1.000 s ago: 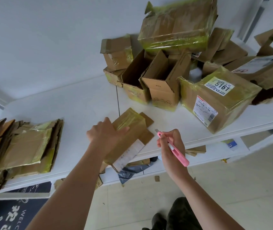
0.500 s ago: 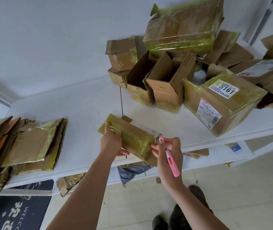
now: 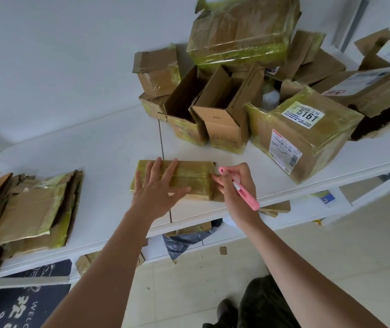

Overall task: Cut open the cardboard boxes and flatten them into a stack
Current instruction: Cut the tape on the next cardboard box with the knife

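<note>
White wall (image 3: 59, 55) rises behind a white bench (image 3: 108, 150) that carries everything, with pale floor (image 3: 331, 268) showing below its near edge.

Nearest, a dark mat (image 3: 11, 308) with white lettering lies on the floor at the lower left, cut off by the frame; dark trousers and a shoe show at the bottom edge. A lower shelf (image 3: 307, 209) under the bench holds cardboard scraps and a grey bag (image 3: 184, 242), mostly hidden by the bench top.

By the near edge, close to the bench's middle seam, lies the small taped box (image 3: 189, 176), flat, its long axis running left to right along that edge. The left hand (image 3: 158, 188) presses on its top with fingers spread and straight, covering much of the left half. The right hand (image 3: 236, 185) is curled around a pink cutter (image 3: 243, 190), whose tip end points at the box's right end; the blade itself is too small to make out.

At the left end sits the flattened stack (image 3: 30, 209), partly cut off by the frame.

Along the far edge, toward the right, the box pile (image 3: 236, 79) crowds together: 2 open boxes, 1 labelled box (image 3: 303, 131) marked 5161, others overlapping and partly hidden.
</note>
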`<state>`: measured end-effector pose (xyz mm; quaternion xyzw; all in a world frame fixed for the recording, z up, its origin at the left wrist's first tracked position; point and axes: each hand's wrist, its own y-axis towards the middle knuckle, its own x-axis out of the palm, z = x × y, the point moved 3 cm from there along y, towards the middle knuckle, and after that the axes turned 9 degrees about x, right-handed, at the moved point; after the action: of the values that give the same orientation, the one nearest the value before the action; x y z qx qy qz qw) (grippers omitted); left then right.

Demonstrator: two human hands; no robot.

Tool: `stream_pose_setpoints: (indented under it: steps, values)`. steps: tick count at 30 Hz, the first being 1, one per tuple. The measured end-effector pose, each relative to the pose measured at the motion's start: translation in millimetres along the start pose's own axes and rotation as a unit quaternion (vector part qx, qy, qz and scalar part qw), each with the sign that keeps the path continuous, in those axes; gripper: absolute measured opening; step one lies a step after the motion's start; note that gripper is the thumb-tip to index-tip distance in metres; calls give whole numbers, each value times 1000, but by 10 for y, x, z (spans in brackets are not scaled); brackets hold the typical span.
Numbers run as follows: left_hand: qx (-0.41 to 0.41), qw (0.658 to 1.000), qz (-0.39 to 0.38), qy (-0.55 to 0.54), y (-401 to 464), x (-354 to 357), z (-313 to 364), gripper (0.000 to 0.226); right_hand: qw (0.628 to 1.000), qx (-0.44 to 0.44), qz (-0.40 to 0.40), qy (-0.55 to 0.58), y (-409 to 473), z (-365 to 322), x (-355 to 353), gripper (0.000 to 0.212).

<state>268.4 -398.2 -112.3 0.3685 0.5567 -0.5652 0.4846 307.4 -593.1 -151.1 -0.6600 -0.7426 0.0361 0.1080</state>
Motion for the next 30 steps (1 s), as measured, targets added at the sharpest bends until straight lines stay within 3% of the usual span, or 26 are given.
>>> stream_pose_setpoints:
  steps: [3,7,12,30]
  values:
    - [1,1000,-18,21,20,-77,74,105,1000,1,0,-22,23,-22,-40,15]
    - [-38,996,13,-85,-53,-58,139,98,999,-13,-10,-47,88,-36,-61,17]
    - [-38,993,22,-110,-18,-65,137,94,997,-39,-28,-67,110,-49,-36,12]
    - [-23,996,9,-81,-25,-94,123,91,975,-124,-61,-175,157,-161,-7,16]
